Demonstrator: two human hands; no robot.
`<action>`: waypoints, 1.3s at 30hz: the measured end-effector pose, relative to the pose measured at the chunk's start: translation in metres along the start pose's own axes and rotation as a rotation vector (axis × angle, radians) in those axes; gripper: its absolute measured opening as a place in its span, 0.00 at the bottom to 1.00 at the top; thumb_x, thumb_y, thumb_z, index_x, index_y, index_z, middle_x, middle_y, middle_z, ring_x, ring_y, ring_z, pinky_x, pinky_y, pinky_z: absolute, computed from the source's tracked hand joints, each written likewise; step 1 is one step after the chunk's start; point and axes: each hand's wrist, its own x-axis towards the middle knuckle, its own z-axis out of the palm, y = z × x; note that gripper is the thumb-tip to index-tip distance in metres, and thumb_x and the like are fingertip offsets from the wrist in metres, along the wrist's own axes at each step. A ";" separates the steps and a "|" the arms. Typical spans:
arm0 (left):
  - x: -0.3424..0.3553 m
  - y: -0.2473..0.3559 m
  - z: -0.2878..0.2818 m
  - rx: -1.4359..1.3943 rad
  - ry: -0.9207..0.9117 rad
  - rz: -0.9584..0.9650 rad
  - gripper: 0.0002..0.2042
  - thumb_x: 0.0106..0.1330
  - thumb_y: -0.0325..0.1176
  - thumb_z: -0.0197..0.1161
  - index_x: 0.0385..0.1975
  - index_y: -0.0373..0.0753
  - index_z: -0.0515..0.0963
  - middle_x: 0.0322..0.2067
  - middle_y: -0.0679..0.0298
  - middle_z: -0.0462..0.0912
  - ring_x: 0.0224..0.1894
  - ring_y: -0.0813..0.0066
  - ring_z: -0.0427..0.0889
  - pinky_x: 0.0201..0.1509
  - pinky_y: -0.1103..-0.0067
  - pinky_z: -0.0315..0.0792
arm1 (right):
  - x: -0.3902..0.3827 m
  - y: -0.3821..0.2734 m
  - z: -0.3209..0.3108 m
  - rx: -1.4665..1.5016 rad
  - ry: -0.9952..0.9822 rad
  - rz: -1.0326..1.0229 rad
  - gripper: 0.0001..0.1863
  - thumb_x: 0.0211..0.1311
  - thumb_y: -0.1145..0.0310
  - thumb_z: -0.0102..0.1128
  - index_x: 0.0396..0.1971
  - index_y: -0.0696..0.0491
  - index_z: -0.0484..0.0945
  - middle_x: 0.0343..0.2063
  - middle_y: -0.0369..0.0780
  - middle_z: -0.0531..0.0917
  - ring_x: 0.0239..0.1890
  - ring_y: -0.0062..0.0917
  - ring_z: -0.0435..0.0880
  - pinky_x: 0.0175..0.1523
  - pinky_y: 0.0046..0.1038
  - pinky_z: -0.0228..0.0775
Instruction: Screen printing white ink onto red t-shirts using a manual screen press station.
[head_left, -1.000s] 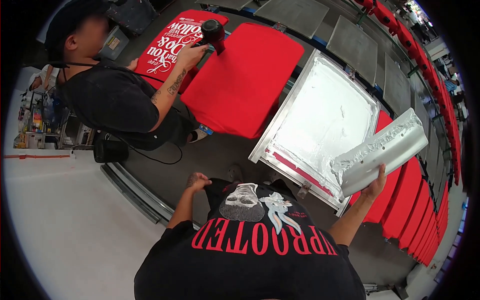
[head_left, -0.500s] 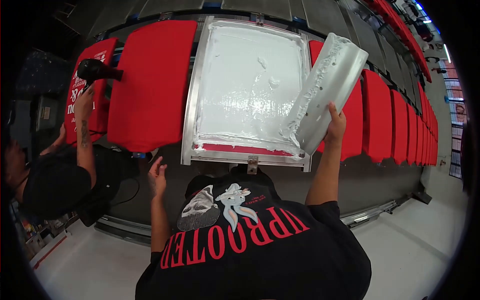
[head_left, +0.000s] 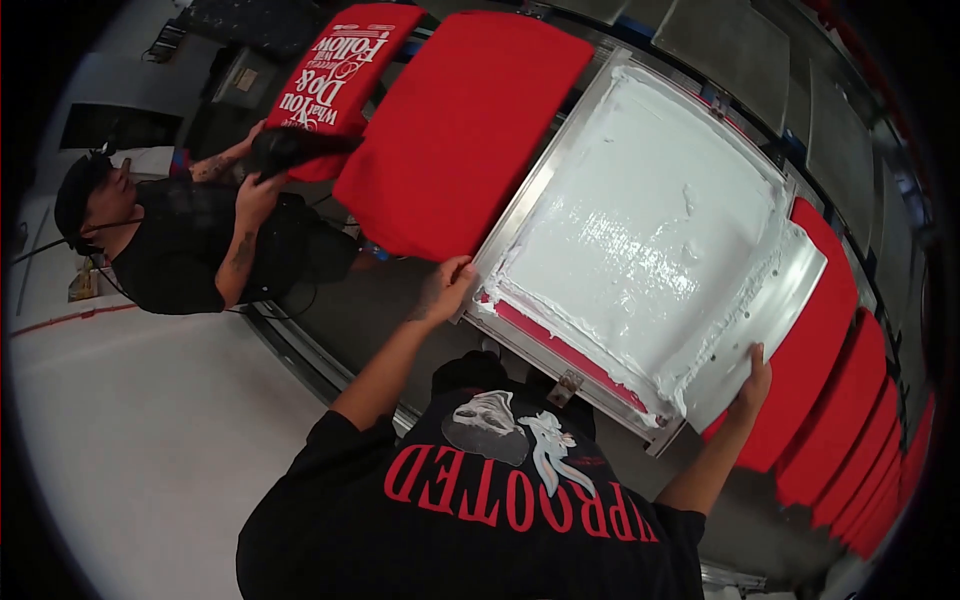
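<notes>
A metal screen frame [head_left: 545, 170] holds thick white ink [head_left: 640, 210] over a mesh, with a red strip along its near edge. My left hand [head_left: 447, 285] is at the frame's near left corner, fingers curled on its edge. My right hand [head_left: 753, 375] grips a wide silver squeegee [head_left: 775, 295], which has ink smeared along its blade and rests at the right side of the screen. A red shirt [head_left: 460, 120] on a board lies just left of the screen.
A co-worker [head_left: 160, 240] at left holds a black heat gun [head_left: 280, 150] near a red shirt with white lettering [head_left: 335, 55]. A row of red shirts on boards [head_left: 810, 420] runs off to the right. Bare metal boards [head_left: 720, 40] stand behind the screen. A metal rail runs along the floor.
My left hand has moved up onto the frame's corner. The squeegee has come down to lie lower at the screen's right. The co-worker's heat gun has moved, and my view has swung about.
</notes>
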 end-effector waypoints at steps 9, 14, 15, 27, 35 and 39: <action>0.013 0.036 0.006 0.046 -0.128 -0.194 0.34 0.68 0.63 0.47 0.46 0.31 0.77 0.38 0.46 0.83 0.45 0.55 0.82 0.50 0.67 0.72 | 0.012 0.018 -0.008 0.107 -0.106 0.020 0.31 0.67 0.52 0.56 0.60 0.60 0.66 0.50 0.46 0.79 0.48 0.36 0.81 0.52 0.36 0.75; 0.018 0.036 0.018 0.037 -0.034 -0.236 0.37 0.66 0.67 0.46 0.38 0.30 0.80 0.35 0.42 0.82 0.43 0.53 0.82 0.47 0.66 0.73 | 0.023 0.033 -0.014 0.114 -0.073 0.031 0.32 0.67 0.52 0.57 0.61 0.60 0.65 0.51 0.46 0.79 0.49 0.37 0.80 0.53 0.38 0.75; 0.016 0.030 0.020 0.155 0.016 -0.199 0.36 0.66 0.66 0.47 0.36 0.30 0.80 0.33 0.43 0.82 0.41 0.52 0.82 0.45 0.66 0.73 | 0.023 0.036 -0.016 0.126 -0.076 0.016 0.32 0.67 0.52 0.56 0.61 0.60 0.65 0.51 0.46 0.79 0.49 0.36 0.81 0.53 0.38 0.75; -0.007 0.024 0.025 0.126 0.176 -0.024 0.31 0.68 0.60 0.51 0.25 0.32 0.78 0.16 0.54 0.73 0.22 0.66 0.74 0.28 0.68 0.67 | 0.035 0.051 -0.028 0.235 -0.141 -0.121 0.30 0.66 0.54 0.59 0.59 0.61 0.66 0.47 0.44 0.80 0.45 0.33 0.82 0.48 0.34 0.77; -0.011 0.011 0.021 0.038 0.303 0.144 0.31 0.73 0.57 0.47 0.20 0.31 0.70 0.15 0.65 0.63 0.24 0.79 0.62 0.27 0.72 0.60 | 0.041 0.057 -0.019 0.305 -0.159 -0.113 0.26 0.66 0.56 0.60 0.54 0.61 0.71 0.42 0.43 0.82 0.41 0.29 0.83 0.45 0.30 0.77; -0.023 0.044 0.028 0.005 0.255 0.083 0.32 0.72 0.58 0.47 0.18 0.30 0.68 0.14 0.66 0.63 0.23 0.77 0.62 0.26 0.71 0.59 | 0.049 0.060 -0.029 0.240 -0.091 -0.120 0.24 0.66 0.56 0.60 0.51 0.61 0.73 0.39 0.42 0.83 0.37 0.27 0.82 0.42 0.29 0.76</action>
